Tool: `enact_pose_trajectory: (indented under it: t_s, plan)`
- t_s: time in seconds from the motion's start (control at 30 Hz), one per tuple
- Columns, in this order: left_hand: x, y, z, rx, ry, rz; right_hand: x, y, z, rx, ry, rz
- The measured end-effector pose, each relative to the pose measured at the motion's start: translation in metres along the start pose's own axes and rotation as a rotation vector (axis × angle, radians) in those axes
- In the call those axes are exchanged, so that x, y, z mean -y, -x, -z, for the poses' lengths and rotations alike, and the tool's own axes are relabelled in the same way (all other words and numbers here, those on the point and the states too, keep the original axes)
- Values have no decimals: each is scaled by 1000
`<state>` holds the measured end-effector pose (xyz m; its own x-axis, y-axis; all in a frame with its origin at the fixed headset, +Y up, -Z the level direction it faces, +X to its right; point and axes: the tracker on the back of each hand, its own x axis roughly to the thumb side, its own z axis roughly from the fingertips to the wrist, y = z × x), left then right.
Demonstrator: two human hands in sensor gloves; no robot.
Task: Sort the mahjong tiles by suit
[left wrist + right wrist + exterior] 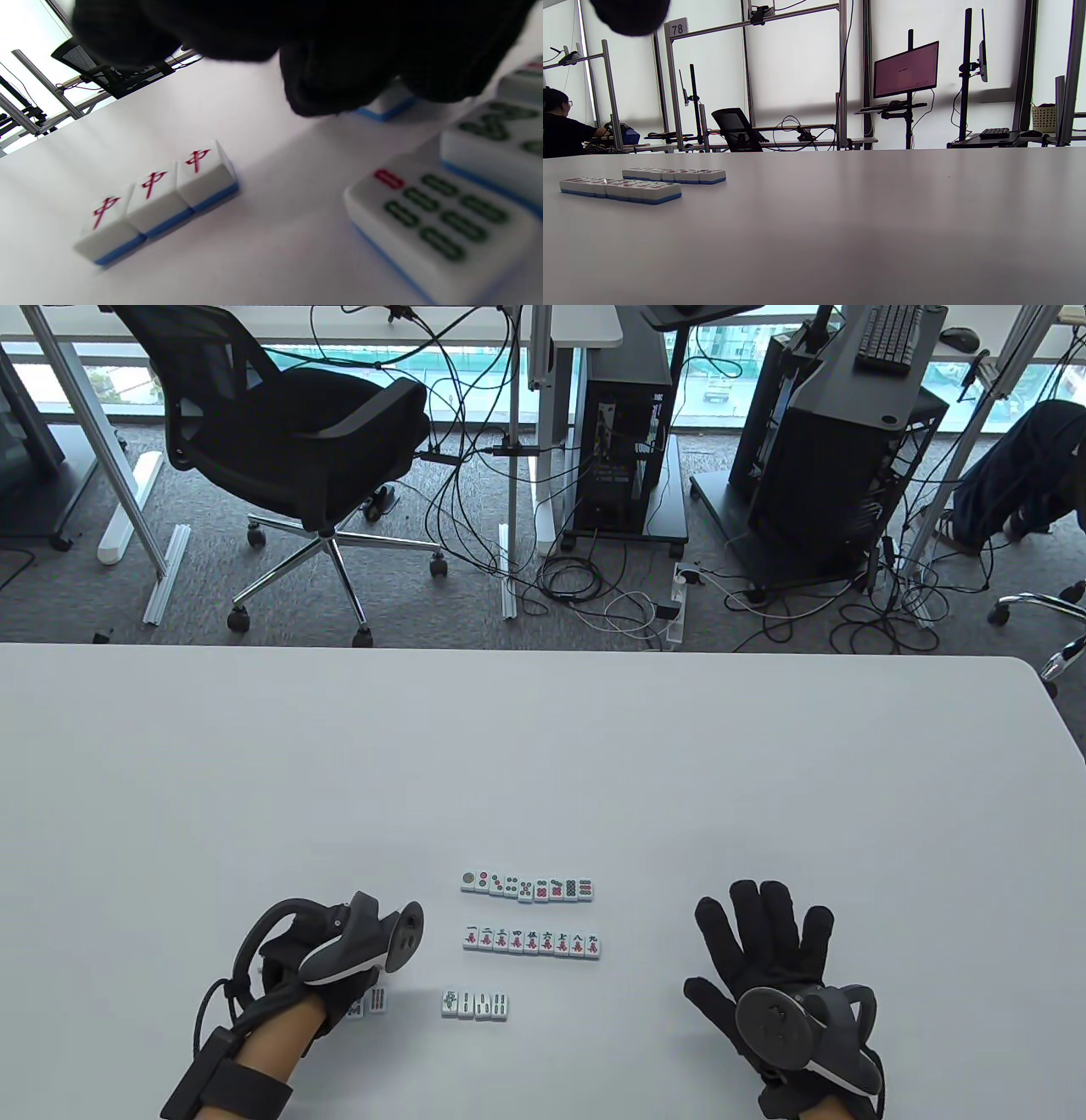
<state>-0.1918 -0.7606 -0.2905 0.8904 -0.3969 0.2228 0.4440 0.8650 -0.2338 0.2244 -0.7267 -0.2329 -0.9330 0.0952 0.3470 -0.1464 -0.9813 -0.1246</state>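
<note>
Three rows of mahjong tiles lie face up in the table view: a dots row [527, 886], a characters row [532, 942] and a short bamboo row [475, 1004]. My left hand [361, 991] is curled down left of the bamboo row, beside two loose tiles [376, 1000]. In the left wrist view its fingertips [322, 91] flank a blue-backed tile [388, 105] that sits on the table. Three red-character tiles [157, 199] stand side by side, and a bamboo tile [441, 224] lies close by. My right hand [764, 937] lies flat with its fingers spread, holding nothing.
The white table [543, 763] stretches far beyond the tiles. Behind its far edge are an office chair [288, 432], computer towers [624, 449] and floor cables. The right wrist view shows two tile rows [645, 184] at the left, and a person far off at its left edge.
</note>
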Motion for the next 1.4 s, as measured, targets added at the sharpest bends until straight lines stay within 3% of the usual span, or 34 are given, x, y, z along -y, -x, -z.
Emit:
enact_pose_trajectory:
  t_s: [0.27, 0.43, 0.57, 0.7, 0.97, 1.4]
  plan:
    - [-4, 5, 3, -10, -6, -7, 0, 1, 0, 1, 3, 15]
    - [-38, -4, -4, -26, -126, -44, -1, 1, 0, 4, 3, 18]
    - [-68, -35, -15, 77, -208, -204, -1, 1, 0, 5, 2, 18]
    - [-85, -85, -25, 227, -221, -199, -1, 1, 0, 6, 2, 18]
    - [-79, -149, -25, 349, -222, 10, -1, 0, 0, 16, 6, 31]
    - [-63, -149, -22, 315, -150, 120, -1, 0, 0, 16, 7, 30]
